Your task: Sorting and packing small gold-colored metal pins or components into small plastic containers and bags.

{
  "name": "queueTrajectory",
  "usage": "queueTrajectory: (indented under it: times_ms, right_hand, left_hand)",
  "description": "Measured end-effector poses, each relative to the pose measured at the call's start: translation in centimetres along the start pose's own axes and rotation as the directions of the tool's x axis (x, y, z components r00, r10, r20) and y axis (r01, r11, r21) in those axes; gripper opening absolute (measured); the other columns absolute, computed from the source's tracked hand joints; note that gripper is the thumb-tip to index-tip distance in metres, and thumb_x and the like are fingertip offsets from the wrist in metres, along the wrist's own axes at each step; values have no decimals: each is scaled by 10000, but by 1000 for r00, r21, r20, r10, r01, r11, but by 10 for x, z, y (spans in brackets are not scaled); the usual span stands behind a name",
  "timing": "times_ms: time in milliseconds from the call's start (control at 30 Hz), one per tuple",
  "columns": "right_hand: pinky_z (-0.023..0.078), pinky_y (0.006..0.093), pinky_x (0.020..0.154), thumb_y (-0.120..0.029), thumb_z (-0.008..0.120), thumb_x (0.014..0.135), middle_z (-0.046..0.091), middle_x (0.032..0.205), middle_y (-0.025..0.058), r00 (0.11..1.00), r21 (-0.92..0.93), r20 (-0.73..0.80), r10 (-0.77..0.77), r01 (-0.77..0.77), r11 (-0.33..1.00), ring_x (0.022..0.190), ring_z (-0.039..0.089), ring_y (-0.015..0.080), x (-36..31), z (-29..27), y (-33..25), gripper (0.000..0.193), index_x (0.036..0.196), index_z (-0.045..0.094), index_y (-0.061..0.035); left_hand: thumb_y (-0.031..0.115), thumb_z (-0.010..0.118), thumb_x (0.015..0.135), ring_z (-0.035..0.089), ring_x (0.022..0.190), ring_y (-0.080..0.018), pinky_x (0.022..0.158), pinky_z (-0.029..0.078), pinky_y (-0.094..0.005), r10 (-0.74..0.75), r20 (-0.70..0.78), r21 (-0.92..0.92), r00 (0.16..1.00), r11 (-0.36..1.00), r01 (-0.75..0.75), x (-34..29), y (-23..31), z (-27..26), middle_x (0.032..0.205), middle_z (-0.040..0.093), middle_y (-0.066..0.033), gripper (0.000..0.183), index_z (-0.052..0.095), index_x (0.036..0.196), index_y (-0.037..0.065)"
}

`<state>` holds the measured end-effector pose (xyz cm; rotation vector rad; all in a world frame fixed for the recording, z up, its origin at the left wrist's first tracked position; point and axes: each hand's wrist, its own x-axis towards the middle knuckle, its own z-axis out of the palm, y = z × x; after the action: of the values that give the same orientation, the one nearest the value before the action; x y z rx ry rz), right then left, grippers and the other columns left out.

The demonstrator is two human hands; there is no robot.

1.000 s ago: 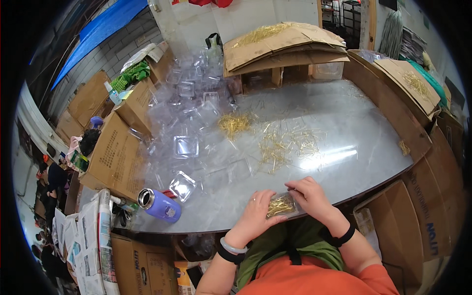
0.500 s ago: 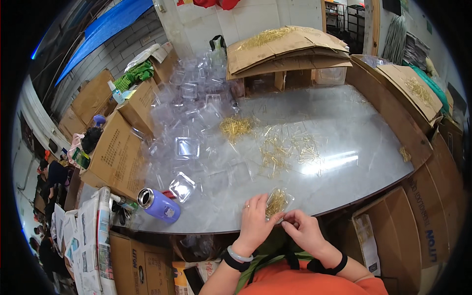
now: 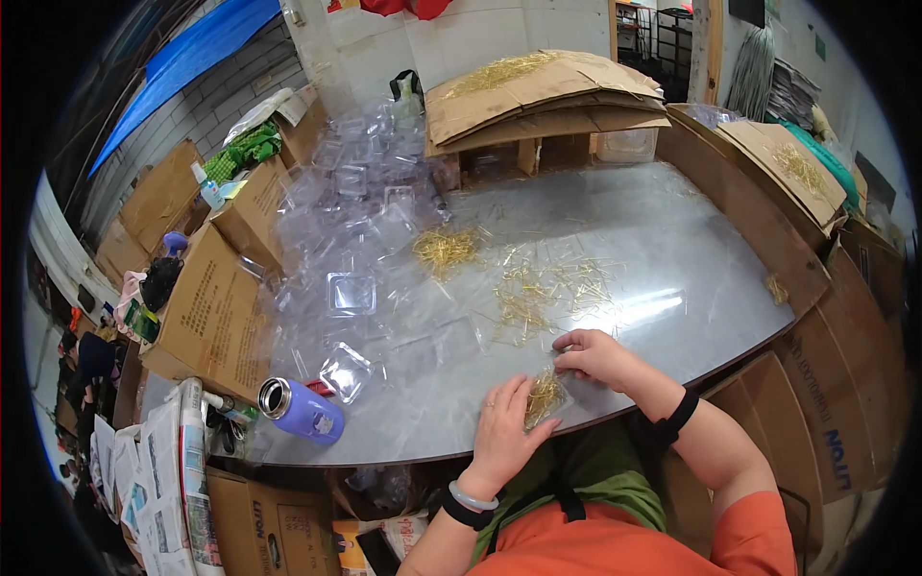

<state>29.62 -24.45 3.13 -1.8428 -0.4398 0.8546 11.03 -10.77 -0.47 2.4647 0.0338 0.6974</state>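
Observation:
Near the table's front edge lies a small clear plastic box packed with thin gold-coloured wire pieces. My left hand is closed round its left side, with the thumb at the near edge. My right hand sits just beyond the box's far right corner, fingertips pinched together; what is between them, if anything, is too small to make out. Loose gold wire pieces are scattered beyond my hands, and a denser gold heap lies farther left.
Many clear plastic boxes crowd the table's left side. A purple bottle without a lid stands at the front left. Cardboard boxes line the left edge, and a cardboard-topped shelf runs along the back. A cardboard wall borders the right.
My right hand has moved away from the box's near edge, up and to the right, to its far corner. The left hand keeps hold of the box. The whole view has shifted slightly.

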Motion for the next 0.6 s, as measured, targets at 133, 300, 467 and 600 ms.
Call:
queueTrajectory:
  times_ms: [133,300,467,600]
  right_hand:
    - [531,292,677,-140,724,901,733,901,85,999,160,-36,14,-9,987,771,664,148,-5,11,2,350,1206,674,24]
    - [550,351,739,-209,703,901,737,937,105,946,-278,-99,-307,270,922,778,685,222,-29,30,11,244,1057,749,-27]
    - [571,406,822,-297,697,870,752,963,162,879,-606,-137,-456,290,741,898,721,337,-13,9,-12,323,1079,760,-59]
    - [576,383,805,-243,737,819,757,965,152,955,-555,41,-294,266,788,891,736,288,21,13,-21,310,1058,754,-46]
  left_hand:
    - [294,836,821,534,1237,-406,1055,451,-482,-14,-27,-18,1000,1000,14,-2,-1,0,1368,561,-197,676,552,1342,-30]
    - [274,843,818,551,1220,-413,1040,462,-485,-49,-86,-1,995,999,50,-7,-3,5,1351,578,-208,658,558,1324,-35]
    - [273,840,823,555,1222,-409,1042,462,-477,-34,-91,21,995,999,36,-5,-1,8,1346,581,-217,644,564,1316,-37]
    - [279,834,830,559,1221,-410,1039,466,-473,-38,-78,27,996,999,40,-2,-1,4,1347,584,-224,615,586,1291,-43]
